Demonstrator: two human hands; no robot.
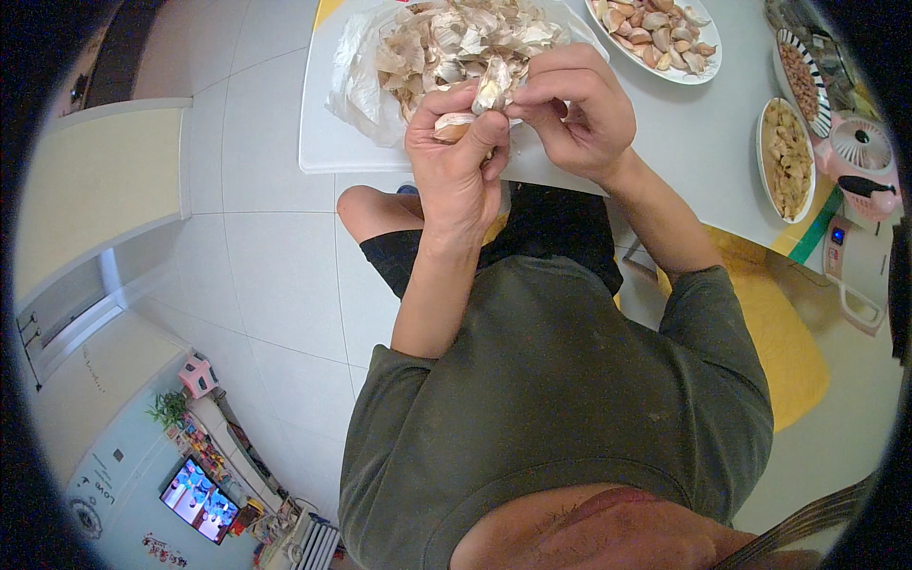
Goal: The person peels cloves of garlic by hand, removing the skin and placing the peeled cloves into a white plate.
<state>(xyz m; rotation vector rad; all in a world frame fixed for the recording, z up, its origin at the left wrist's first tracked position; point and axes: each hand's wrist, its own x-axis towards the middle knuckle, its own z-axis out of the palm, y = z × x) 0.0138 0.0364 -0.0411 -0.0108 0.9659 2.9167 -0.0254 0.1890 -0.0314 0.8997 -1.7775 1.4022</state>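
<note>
My left hand point(456, 167) is raised over the near edge of the table. Between its thumb and fingers it grips a piece of garlic point(490, 94) with pale flesh showing through split papery skin. A second garlic clove point(453, 127), skin on, is tucked in the curl of the same hand. From the other side, the fingertips of my right hand point(581, 110) pinch the edge of the garlic piece. Just beyond both hands, a heap of dry garlic skins point(456, 39) lies on a clear plastic bag point(360, 78).
Unpeeled cloves fill a white plate point(702, 77) at the far right. Rightward stand an oval dish of peeled garlic point(787, 160), a striped dish of peanuts point(801, 75) and a pink fan point(862, 153). The table's near edge point(356, 171) runs just above my lap.
</note>
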